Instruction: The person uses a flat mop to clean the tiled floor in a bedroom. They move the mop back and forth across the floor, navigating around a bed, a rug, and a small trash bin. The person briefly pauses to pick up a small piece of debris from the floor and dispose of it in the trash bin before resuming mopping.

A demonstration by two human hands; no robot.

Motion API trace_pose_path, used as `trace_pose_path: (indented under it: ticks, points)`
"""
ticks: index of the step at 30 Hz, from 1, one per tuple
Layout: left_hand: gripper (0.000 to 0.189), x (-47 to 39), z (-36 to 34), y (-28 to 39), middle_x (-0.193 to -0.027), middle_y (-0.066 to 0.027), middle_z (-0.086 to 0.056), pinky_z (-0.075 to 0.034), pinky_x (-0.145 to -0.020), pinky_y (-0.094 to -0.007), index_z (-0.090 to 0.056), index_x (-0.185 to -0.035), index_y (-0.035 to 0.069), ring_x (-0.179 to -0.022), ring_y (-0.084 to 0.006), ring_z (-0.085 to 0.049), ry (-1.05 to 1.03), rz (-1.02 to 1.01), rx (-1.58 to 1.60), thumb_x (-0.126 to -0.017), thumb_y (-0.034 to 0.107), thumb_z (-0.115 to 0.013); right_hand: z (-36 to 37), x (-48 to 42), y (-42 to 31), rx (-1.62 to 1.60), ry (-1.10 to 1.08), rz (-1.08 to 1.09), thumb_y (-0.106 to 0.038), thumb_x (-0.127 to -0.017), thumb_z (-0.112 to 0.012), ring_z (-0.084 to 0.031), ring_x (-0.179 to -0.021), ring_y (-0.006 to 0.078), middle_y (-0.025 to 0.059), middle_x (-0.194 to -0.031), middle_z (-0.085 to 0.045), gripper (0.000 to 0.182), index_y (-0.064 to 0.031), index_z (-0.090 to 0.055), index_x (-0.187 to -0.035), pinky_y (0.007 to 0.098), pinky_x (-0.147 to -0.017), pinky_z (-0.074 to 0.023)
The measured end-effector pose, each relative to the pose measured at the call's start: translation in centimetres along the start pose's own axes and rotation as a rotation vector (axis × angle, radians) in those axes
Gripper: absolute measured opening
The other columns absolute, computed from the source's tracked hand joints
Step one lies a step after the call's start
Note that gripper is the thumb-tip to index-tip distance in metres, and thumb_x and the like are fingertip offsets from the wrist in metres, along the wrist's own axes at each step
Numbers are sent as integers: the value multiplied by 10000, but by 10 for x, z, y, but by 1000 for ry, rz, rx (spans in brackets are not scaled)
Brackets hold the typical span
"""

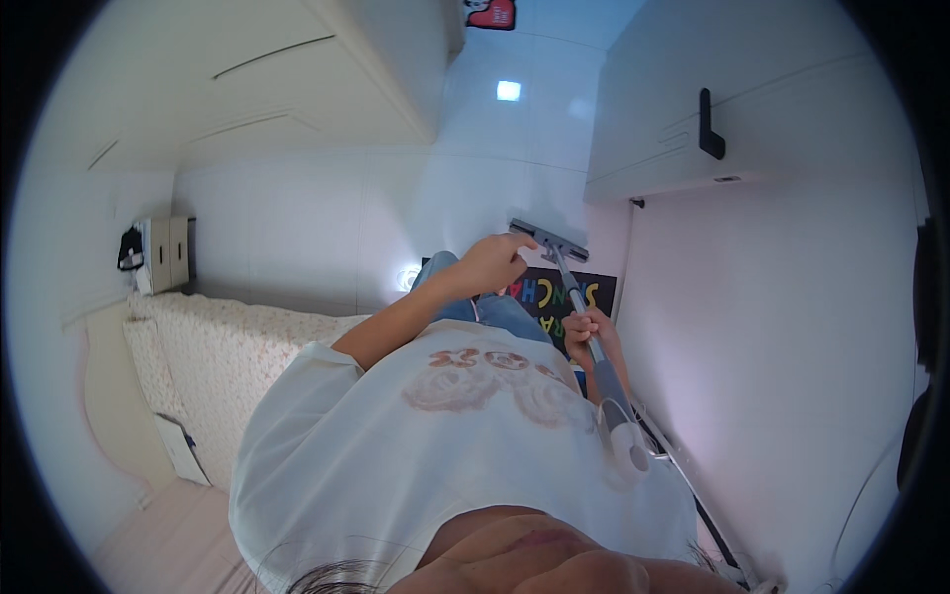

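Note:
My right hand is closed around the grey and silver pole of a flat mop. Past that hand, the thicker grey end of the pole and its pale tip lie close to my shirt. The mop's narrow grey head is tilted, with its bare frame showing, over the light floor. My left hand holds nothing visible. Its index finger points at the left half of the mop head, while the other fingers are curled; whether the fingertip touches the head cannot be told.
A black mat with coloured lettering lies by my legs. A bed with a flowered cover stands at left, near a small drawer cabinet. A pale cabinet is at upper left; a white door with a black handle is at upper right.

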State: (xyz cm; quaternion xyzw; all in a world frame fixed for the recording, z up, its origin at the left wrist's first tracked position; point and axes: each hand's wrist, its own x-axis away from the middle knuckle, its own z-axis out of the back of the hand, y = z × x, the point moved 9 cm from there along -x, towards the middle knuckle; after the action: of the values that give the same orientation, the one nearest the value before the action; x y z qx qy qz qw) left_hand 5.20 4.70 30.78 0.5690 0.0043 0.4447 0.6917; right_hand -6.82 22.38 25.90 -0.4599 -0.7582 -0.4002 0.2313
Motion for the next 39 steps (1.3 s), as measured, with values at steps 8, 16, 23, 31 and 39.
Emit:
trace_pose_path:
  ticks: [8,16,23,31,39]
  points:
    - [438,-134,-7,154,-1187,-176,-510,-475,-892,-427,-532,-1202,20,-1136,-340,-489,64,-590,-355,-765,2,-538,0,34,-43,-325,-231,199,-1,-869,-391,-468,-495,83,27,-608,-450,73,52,-436,-850,212,-504,-468]
    - [550,-266,-12,302,-1360,-259,-382,-288,-1094,-489,-398,-1296,-75,-1325,-403,-328,369,-1006,-609,-776,15,-554,-27,39,-33,-744,-287,313,6,-845,-420,-472,-504,91,37,-616,-444,36,32,-428,-822,210,-473,-437]
    - [497,-349,-59,282,-1338,-274,-412,-225,-1083,-592,-424,-1273,-81,-1354,-424,-268,160,-917,-713,-823,90,-548,-30,35,-34,-944,-269,448,21,-815,-460,-493,-496,98,37,-602,-448,137,-23,-408,-696,201,-470,-450]
    - [511,-391,-98,252,-1188,-160,-542,-236,-1064,-618,-519,-1158,-15,-1232,-306,-418,-76,-779,-925,-806,330,-653,-34,28,-26,-1003,-348,515,2,-819,-441,-489,-501,102,45,-628,-463,94,-1,-418,-728,210,-499,-466]
    - [538,-372,-53,228,-1093,-112,-560,-250,-1055,-623,-514,-1147,33,-1190,-264,-441,-20,-806,-1001,-731,303,-722,-35,23,-26,-979,-358,507,-8,-830,-447,-492,-498,93,38,-622,-458,119,-15,-421,-715,208,-500,-465]
